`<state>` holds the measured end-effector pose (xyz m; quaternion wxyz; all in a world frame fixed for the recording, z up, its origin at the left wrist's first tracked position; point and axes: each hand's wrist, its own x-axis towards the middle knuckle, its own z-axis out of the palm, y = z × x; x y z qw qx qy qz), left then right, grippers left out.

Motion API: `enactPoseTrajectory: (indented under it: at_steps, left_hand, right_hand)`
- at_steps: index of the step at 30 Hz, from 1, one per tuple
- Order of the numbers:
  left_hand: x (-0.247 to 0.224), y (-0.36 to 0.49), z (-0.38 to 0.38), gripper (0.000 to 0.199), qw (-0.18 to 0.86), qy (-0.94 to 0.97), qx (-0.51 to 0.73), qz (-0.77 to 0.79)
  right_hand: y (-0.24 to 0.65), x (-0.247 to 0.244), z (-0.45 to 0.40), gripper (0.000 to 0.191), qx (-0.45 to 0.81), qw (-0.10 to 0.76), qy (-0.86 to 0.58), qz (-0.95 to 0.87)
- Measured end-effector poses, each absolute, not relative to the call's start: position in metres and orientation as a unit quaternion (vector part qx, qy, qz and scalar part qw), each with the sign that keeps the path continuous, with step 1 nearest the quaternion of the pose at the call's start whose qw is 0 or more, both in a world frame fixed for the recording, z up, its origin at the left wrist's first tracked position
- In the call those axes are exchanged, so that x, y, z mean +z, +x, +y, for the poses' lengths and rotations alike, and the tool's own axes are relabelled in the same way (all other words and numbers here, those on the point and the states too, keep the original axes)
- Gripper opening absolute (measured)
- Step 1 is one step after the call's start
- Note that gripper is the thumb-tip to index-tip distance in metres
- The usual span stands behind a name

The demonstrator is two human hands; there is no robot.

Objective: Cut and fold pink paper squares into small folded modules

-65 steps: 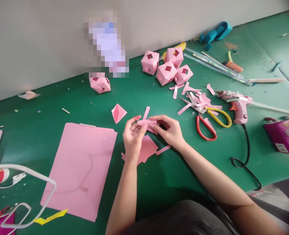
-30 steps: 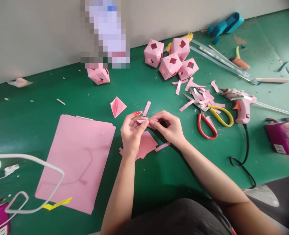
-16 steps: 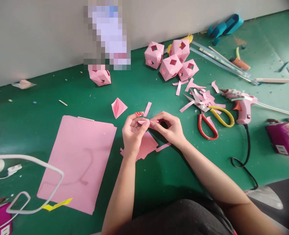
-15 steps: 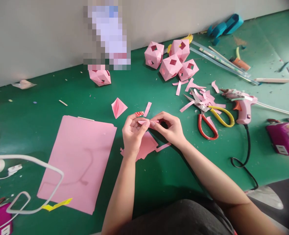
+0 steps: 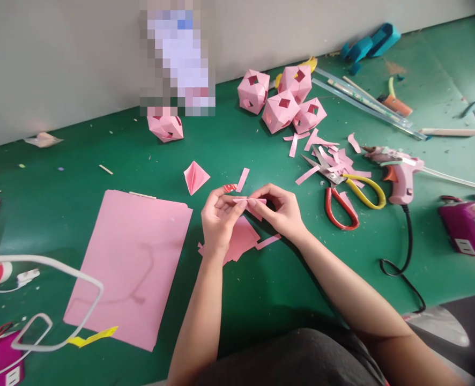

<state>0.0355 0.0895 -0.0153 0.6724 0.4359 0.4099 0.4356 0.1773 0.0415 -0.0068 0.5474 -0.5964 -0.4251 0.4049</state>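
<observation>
Between my left hand (image 5: pixel 220 217) and my right hand (image 5: pixel 277 210) is a small piece of folded pink paper (image 5: pixel 257 202). Both thumbs and fingertips pinch it near its middle, and the fingers hide part of it. A red patterned wrap (image 5: pixel 230 188) sits on a finger of my left hand. Under and beside my left wrist lies a loose pile of pink paper squares (image 5: pixel 243 238). Just beyond my hands are a folded pink paper piece (image 5: pixel 196 177) with a creased centre and a pink paper strip (image 5: pixel 243 180).
Pink paper sheets (image 5: pixel 131 268) are stacked at left beneath a white cable (image 5: pixel 95 279). Scissors (image 5: pixel 334 179) lie among paper scraps at right, beside a pink glue gun (image 5: pixel 402 171). Several pink paper polyhedra (image 5: pixel 281 110) stand along the wall. Purple boxes (image 5: pixel 468 228) sit at both sides.
The folded paper has shifted slightly right between my fingertips, and a pink flap now shows below my right fingers. Both hands remain in nearly the same place.
</observation>
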Motion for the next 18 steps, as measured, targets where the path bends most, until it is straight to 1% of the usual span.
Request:
enactPoseTrajectory:
  at_steps: [12, 15, 18]
  left_hand:
    - [-0.0136, 0.0354, 0.0885, 0.037, 0.657, 0.441, 0.439, 0.425]
    - [-0.0132, 0.035, 0.0885, 0.035, 0.662, 0.432, 0.431, 0.435]
    - [-0.0127, 0.0348, 0.0883, 0.036, 0.666, 0.423, 0.429, 0.44]
  right_hand:
    - [0.1783, -0.0073, 0.0412, 0.025, 0.407, 0.543, -0.599, -0.426]
    - [0.1783, -0.0061, 0.0408, 0.023, 0.407, 0.541, -0.595, -0.432]
    - [0.1787, -0.006, 0.0407, 0.021, 0.41, 0.541, -0.591, -0.435]
